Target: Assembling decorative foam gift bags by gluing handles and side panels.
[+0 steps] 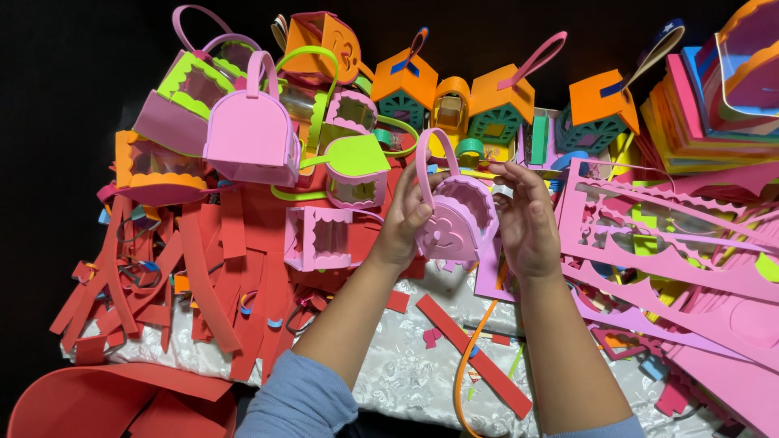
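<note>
White-clothed worktop (pixel 406 373) at frame centre: left hand (pixel 403 221) and right hand (pixel 526 221) both grip a pink foam basket (pixel 454 223) between them, handle tilted upper left.

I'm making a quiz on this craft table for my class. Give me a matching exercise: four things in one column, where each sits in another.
Things:
1. pink foam bag
2. red foam strips
3. pink cut-out sheets
4. orange-roofed houses

Places:
A. far edge, centre
B. right of the hands
C. between left hand and right hand
D. left of the hands

Pairs: 1-C, 2-D, 3-B, 4-A
</note>
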